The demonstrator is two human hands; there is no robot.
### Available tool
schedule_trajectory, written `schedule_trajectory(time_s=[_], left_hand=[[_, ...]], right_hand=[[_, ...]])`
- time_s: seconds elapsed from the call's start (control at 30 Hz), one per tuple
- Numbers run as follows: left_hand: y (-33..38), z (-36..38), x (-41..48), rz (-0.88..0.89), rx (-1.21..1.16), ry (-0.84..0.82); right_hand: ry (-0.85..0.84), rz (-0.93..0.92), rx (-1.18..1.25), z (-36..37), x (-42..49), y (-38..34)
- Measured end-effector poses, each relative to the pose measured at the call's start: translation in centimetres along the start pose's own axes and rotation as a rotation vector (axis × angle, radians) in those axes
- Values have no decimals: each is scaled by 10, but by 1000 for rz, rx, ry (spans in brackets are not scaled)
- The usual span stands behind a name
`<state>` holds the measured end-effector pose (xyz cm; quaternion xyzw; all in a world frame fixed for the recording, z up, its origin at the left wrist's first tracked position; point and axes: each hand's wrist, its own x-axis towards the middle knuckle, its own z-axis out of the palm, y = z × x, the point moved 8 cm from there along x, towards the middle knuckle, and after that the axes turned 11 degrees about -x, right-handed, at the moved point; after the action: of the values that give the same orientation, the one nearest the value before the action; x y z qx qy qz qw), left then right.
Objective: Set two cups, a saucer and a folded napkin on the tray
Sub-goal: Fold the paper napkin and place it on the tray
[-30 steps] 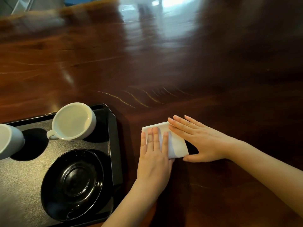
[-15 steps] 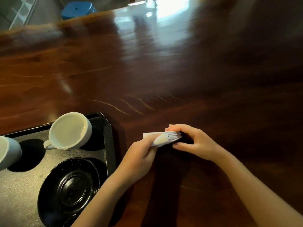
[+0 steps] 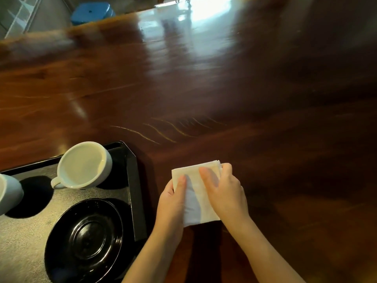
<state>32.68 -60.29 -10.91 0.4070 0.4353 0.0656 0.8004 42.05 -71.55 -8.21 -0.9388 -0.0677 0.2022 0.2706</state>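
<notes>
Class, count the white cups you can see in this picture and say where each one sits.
2. One cup stands at the tray's far right corner; the other cup is on the tray, cut off by the picture's left edge. More may lie outside the view.

White napkin (image 3: 201, 196) lower centre, two white cups (image 3: 83, 165) lower left, glossy black saucer (image 3: 85, 241), black speckled tray (image 3: 135, 190), reddish-brown wood table (image 3: 224, 99) w/ pale scratches, blue stool (image 3: 91, 12) upper left

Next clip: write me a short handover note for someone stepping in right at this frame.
Left hand and right hand: both pinching the folded white paper napkin over the brown wooden table, right of the black rectangular tray.
On tray: white ceramic cup, second white cup at frame edge, glossy black round saucer.
Left: napkin onto tray.
</notes>
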Motion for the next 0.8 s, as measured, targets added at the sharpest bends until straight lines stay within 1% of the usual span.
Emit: schedule_trajectory(time_s=[0.1,0.17,0.23,0.3,0.37,0.47,0.53,0.6,0.63,0.67,0.7,0.8], left_hand=[[-1,0,-1,102,41,54],[-2,-5,0,120,61,83],[-4,-8,3,108,42,104],[-1,-9,6,134,53,130],[8,-10,7,213,98,190],[24,-6,2,391,163,264],[30,1,-1,451,138,252],[32,7,-1,439,71,176],[34,9,-1,435,76,126],[38,11,0,448,119,80],[44,13,-2,479,176,44],[55,19,-9,589,339,-55]], right_hand=[[40,21,-108,4,1,7],[109,-42,-109,-1,3,5],[174,-150,-71,-5,3,-1],[209,-219,-34,-7,2,-6],[225,-249,17,-6,0,-9],[270,-265,148,-9,-2,-10],[310,-245,276,-14,-2,-9],[329,-235,381,-15,-2,-6],[329,-226,415,-15,-2,-4],[310,-205,442,-15,-1,0],[253,-164,478,-12,1,4],[-40,-33,606,3,10,13]])
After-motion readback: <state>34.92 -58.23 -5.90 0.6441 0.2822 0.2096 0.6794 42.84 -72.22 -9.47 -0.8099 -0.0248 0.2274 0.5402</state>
